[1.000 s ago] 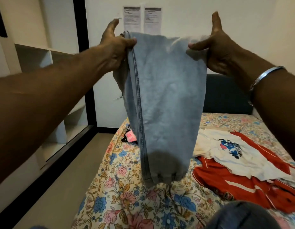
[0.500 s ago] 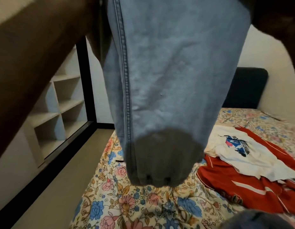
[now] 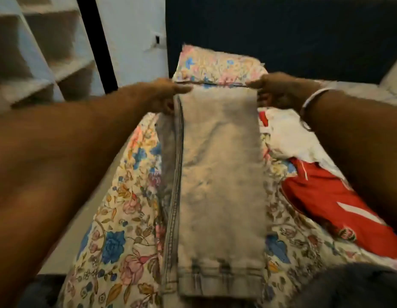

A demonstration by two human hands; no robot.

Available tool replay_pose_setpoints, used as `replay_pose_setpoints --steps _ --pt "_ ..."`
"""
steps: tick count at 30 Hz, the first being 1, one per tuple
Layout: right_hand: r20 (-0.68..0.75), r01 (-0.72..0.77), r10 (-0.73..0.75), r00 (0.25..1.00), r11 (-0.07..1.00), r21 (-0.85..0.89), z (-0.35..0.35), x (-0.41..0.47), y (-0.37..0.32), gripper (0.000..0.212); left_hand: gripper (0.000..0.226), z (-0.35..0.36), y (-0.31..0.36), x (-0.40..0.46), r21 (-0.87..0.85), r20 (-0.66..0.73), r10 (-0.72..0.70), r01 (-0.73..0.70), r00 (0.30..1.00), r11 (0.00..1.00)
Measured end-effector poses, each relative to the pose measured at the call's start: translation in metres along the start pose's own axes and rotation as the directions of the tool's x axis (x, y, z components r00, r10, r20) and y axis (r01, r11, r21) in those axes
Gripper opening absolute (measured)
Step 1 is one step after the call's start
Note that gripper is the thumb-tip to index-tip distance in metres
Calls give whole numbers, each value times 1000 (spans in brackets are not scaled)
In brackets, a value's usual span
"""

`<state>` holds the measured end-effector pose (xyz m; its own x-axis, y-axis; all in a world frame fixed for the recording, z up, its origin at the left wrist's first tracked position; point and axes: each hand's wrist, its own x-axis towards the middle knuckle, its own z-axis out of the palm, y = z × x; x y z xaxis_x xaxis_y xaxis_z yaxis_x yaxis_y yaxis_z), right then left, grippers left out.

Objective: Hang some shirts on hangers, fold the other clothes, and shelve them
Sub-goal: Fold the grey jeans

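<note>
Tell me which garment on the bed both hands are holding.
The light blue jeans, laid lengthwise on the floral sheet; left hand and right hand pinch their far corners. The white shirt and red shirt lie untouched beside them.

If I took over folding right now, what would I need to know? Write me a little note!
Left hand: pinches the far left corner of the jeans.
Right hand: pinches the far right corner.
Jeans: folded lengthwise, laid flat along the flowery bed, waistband end nearest you.
Other clothes: a white T-shirt lies partly over a red shirt, both loose on the bed to the right.
Shelves: to the left; nothing visible on them.
Done: jeans halved lengthwise.
Left: fold the jeans shorter, sort out both shirts, shelve everything. No hangers are in view.
</note>
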<state>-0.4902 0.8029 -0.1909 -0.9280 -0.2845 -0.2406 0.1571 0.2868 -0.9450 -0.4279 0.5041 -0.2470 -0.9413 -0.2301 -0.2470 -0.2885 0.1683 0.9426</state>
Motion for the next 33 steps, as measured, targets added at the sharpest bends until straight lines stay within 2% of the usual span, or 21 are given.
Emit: replay_pose_setpoints --steps 1,3,4,6,8,10,11,13,15,18,20,22,23,25,27,29,30,33 --pt "16 -75 75 997 997 -5 4 8 30 7 22 18 -37 -6 -33 108 -47 51 993 998" --pt "51 -260 262 964 965 -46 15 25 116 13 17 41 -92 6 -65 147 -114 125 982 990" --pt "36 -287 287 957 958 -2 17 31 149 19 16 50 -116 11 -65 98 -59 66 993 996" --pt "19 -224 224 974 962 157 14 45 194 22 18 55 -139 27 -151 -37 23 -28 999 988" --pt "18 -165 170 985 917 364 9 41 203 15 31 49 -136 27 -230 25 26 -19 999 973" --pt "16 -147 156 988 891 429 2 34 200 29 41 44 -136 23 -283 64 50 -30 997 959" --pt "8 -132 142 990 900 415 3 30 196 28 42 43 -137 18 -270 55 66 -48 996 962" --pt "-101 -79 110 989 959 271 11 18 189 29 44 47 -141 1 -215 28 89 -81 996 973" --pt "-214 -30 51 976 995 98 23 -3 191 47 53 58 -150 -27 -103 4 118 -117 993 988" --pt "-208 99 -135 969 980 -174 45 -39 194 68 53 67 -161 -81 116 -57 188 -181 980 977" --pt "-95 127 -185 978 893 -432 52 -58 183 78 42 65 -173 -111 208 -45 234 -220 971 953" --pt "40 162 -187 982 703 -693 57 -80 157 79 27 60 -176 -144 237 -4 243 -236 970 943" --pt "80 173 -176 981 614 -770 61 -96 143 75 22 60 -180 -157 244 7 247 -242 969 939" --pt "200 245 -144 969 498 -832 73 -140 122 65 28 59 -186 -189 262 19 263 -259 965 930" --pt "384 350 4 923 403 -846 91 -190 119 61 30 59 -195 -218 296 55 271 -275 961 915" --pt "492 425 183 851 313 -850 115 -228 127 69 33 57 -199 -235 255 71 243 -253 968 933" --pt "519 473 198 832 238 -848 127 -243 132 74 36 54 -199 -239 226 70 241 -251 968 941" --pt "571 570 77 818 34 -821 154 -260 147 76 32 51 -191 -248 130 88 194 -204 977 970"
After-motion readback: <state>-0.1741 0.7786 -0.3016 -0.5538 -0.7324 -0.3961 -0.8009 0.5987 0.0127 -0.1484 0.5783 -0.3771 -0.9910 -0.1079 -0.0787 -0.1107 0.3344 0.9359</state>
